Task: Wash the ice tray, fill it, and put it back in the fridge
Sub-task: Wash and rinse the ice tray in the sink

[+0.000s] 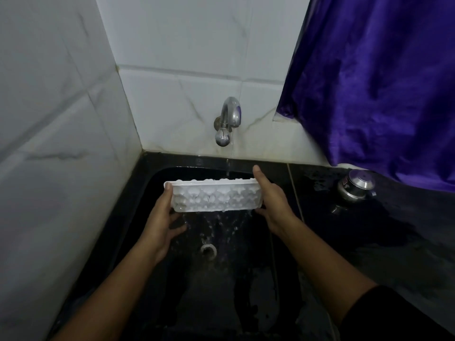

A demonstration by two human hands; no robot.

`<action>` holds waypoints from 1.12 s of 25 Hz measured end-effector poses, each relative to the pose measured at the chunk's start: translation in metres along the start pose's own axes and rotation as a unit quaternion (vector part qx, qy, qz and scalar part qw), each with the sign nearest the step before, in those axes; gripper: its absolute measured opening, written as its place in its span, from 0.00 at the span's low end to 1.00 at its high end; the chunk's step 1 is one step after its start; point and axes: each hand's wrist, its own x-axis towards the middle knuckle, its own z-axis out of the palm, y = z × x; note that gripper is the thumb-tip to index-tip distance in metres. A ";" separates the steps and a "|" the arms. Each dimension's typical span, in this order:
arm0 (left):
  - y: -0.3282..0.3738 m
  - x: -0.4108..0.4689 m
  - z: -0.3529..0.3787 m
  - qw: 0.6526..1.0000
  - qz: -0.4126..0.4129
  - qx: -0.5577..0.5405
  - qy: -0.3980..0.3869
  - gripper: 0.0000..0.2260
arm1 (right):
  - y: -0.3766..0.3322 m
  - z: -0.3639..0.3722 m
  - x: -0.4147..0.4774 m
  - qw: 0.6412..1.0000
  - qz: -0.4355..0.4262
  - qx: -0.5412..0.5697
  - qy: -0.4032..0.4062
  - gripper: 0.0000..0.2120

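A white ice tray is held over the black sink, tilted so its bumpy underside faces me. My left hand grips its left end, thumb on the rim. My right hand grips its right end, thumb up along the far corner. A thin stream of water falls from the chrome tap onto the tray's far edge. Water pours off the tray's lower edge into the basin, near the drain.
White tiled walls close off the left and back. A purple curtain hangs at the right over the wet black counter. A small steel pot with a lid stands on that counter beneath the curtain's edge.
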 end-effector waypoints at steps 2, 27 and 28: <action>0.019 -0.010 0.009 1.000 0.008 -0.006 -0.022 0.29 | -0.004 -0.001 -0.006 0.999 -0.038 0.014 0.029 0.28; 0.016 -0.034 0.002 0.975 0.203 -0.054 0.070 0.16 | 0.017 -0.016 -0.055 0.963 -0.244 -0.102 0.045 0.16; -0.004 -0.034 0.000 0.983 0.157 -0.029 0.087 0.16 | 0.038 -0.017 -0.052 0.973 -0.196 -0.120 0.035 0.13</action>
